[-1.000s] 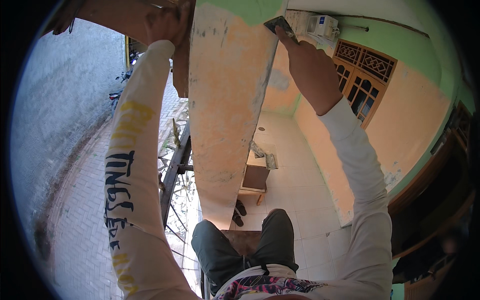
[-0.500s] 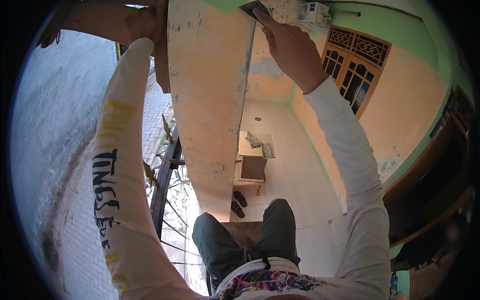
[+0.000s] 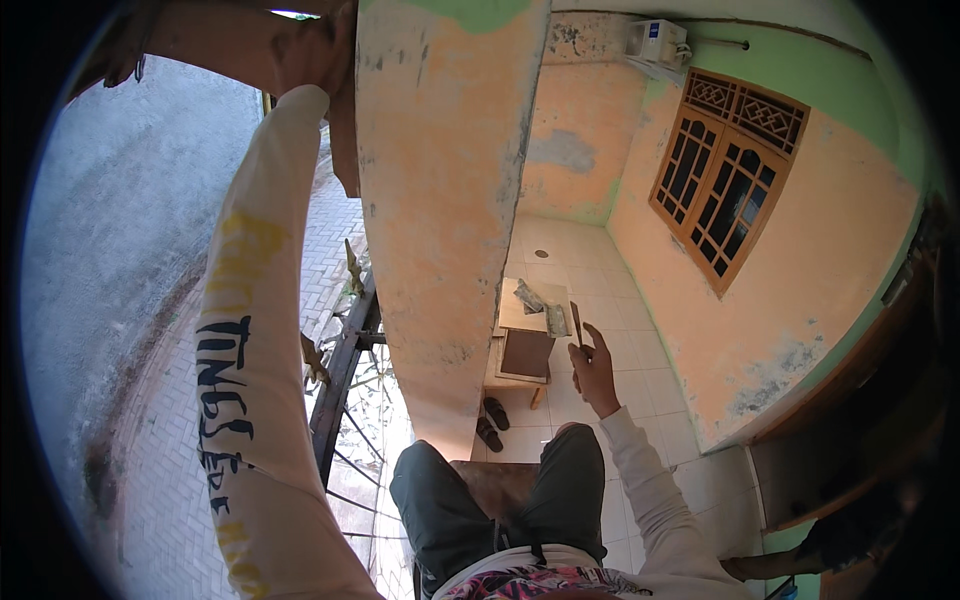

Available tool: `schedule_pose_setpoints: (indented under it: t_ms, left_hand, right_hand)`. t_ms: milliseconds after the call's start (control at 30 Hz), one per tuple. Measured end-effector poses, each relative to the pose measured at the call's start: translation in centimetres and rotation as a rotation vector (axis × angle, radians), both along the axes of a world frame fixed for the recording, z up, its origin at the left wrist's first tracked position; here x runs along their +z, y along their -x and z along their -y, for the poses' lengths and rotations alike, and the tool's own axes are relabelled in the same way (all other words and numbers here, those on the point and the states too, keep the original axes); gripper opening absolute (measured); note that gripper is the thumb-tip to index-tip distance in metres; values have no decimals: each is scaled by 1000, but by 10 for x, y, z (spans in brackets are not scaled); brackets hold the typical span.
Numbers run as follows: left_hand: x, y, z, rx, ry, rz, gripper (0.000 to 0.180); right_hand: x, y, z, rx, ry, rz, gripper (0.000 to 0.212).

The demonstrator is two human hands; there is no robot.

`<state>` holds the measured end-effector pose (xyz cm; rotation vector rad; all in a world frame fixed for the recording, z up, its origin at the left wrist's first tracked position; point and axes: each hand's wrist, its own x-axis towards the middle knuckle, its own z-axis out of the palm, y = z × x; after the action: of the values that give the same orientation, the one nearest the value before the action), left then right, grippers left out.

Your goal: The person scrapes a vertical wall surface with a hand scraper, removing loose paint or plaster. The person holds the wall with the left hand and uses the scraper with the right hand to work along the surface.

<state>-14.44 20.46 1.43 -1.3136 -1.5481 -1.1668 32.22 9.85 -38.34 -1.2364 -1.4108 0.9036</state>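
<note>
Up at the top left, my left hand (image 3: 303, 52) grips a brown beam (image 3: 215, 45) beside the pillar; shadow blurs its fingers. My right hand (image 3: 595, 372) is lowered in front of my right knee, closed around a scraper. The scraper (image 3: 576, 325) shows nearly edge-on as a thin dark blade pointing up, apart from any wall. Between my arms rises the pillar (image 3: 440, 210), with worn orange paint, a green patch at its top and dark marks along its right edge.
Below stand a small wooden table (image 3: 515, 378) with a box and grey pieces on top, and sandals (image 3: 490, 425). A dark metal fence (image 3: 345, 370) with spikes runs at left. The window (image 3: 730, 175) is at right. Another person's dark clothing (image 3: 865, 530) shows lower right.
My right hand has come down from the pillar's upper right edge to knee height, still holding the scraper. The view has shifted slightly. My left hand stays at the beam.
</note>
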Motion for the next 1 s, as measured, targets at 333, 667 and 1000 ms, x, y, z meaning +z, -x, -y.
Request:
schedule_pose_setpoints:
  t_ms: [333, 667, 1000]
  left_hand:
    - [-4, -15, 11, -41, -131, -23, 70]
    - [-1, -6, 4, -77, -114, -22, 67]
    - [0, 3, -2, -10, -98, -70, 67]
  right_hand:
    - [-268, 39, 66, 184, 827, -571, 17]
    - [-319, 46, 78, 214, 848, -517, 20]
    - [-323, 43, 69, 188, 853, -515, 26]
